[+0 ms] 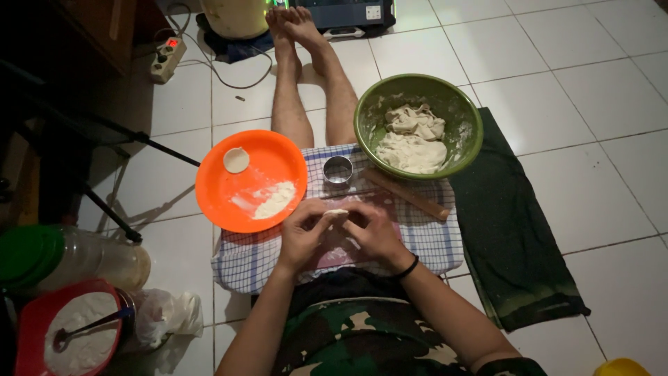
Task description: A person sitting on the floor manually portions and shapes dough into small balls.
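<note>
Head view, looking straight down at someone sitting on a white tiled floor with legs stretched toward the top of the frame. Dead centre, the left hand (304,233) and right hand (374,233) are pressed together around a small piece of dough (336,212), fingers curled in tight and pinching it between the fingertips of both hands. It sits just above a pinkish board (334,252) lying on a checked cloth (431,237) over the lap.

Containers now. Left of centre there's an orange plate (223,202) with a loose heap of flour (275,200) on its lower right part and one small round dough disc (236,160) near its top edge. Just right of the plate, a little metal ring cutter (338,169) stands on the cloth, nothing inside that I can make out. Upper right of centre is a green bowl (369,104) holding a big lumpy mass of dough (412,139), its walls dusted with flour. A wooden rolling pin (407,195) lies slanted just below the bowl.

Bottom left corner: a red tub (28,327) full of white flour with a dark spoon (87,327) stuck in it, and a plastic jar with a green lid (28,252) lying beside it. A dark green cloth (515,237) is spread on the floor at right.
</note>
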